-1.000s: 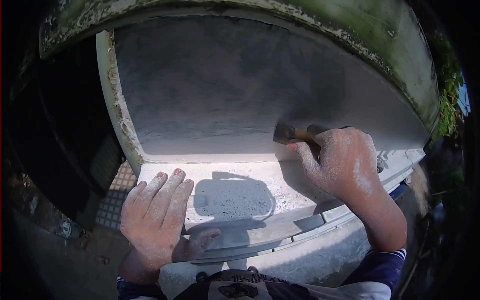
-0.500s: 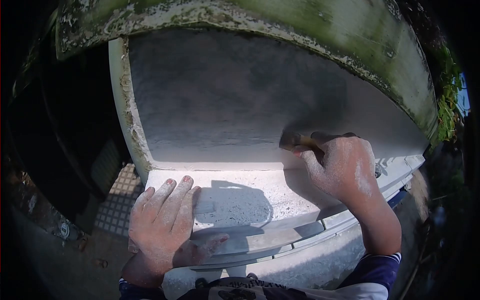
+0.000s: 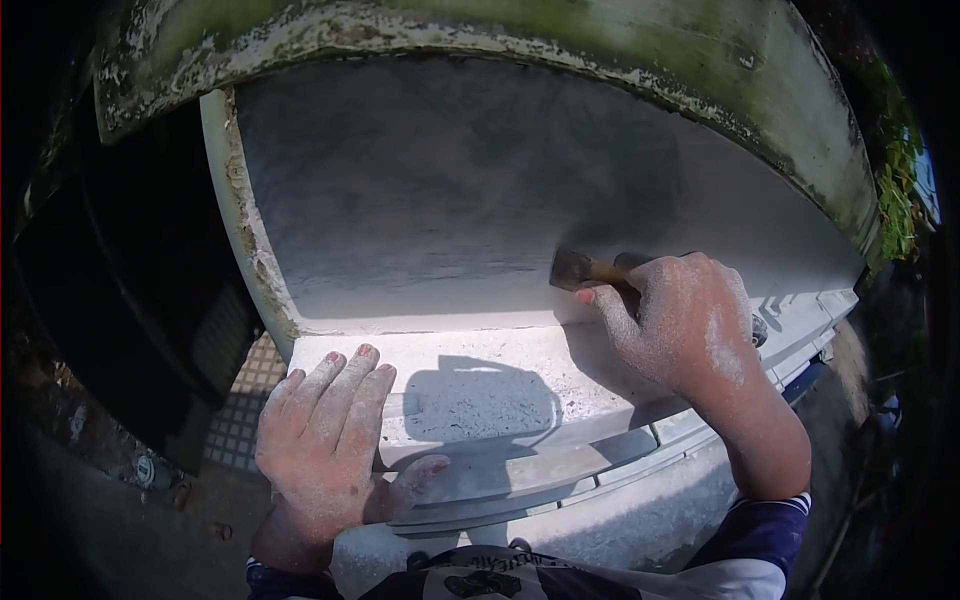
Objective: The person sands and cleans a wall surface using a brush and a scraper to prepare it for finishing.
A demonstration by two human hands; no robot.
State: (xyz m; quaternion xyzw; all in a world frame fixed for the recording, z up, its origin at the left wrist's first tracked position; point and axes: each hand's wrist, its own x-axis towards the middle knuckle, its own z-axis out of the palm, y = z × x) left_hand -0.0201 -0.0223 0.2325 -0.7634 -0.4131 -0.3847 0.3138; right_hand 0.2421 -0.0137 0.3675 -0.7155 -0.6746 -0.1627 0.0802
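Observation:
My right hand (image 3: 690, 325) is closed around the yellowish-brown handle of a scraper (image 3: 575, 270). The scraper's flat, dark blade meets or nearly meets the lower part of a grey-smeared wall (image 3: 420, 190). Pale powder coats both hands. Lying flat with its fingers stretched out, my left hand (image 3: 325, 430) rests on the left end of a white ledge (image 3: 430, 345) under the wall. Dark flakes and a shadow lie on the ledge between my hands.
A mossy green concrete overhang (image 3: 640, 50) curves above the wall. At left, a narrow wall edge (image 3: 240, 200) with crumbling plaster borders a dark opening and a checkered tile floor (image 3: 245, 410). Stepped mouldings (image 3: 540, 475) run below the ledge. Green leaves (image 3: 895, 210) hang at right.
The scraper blade has shifted slightly left and up, and its handle shows more clearly. My left hand stays flat on the ledge. The whole view has tilted a little.

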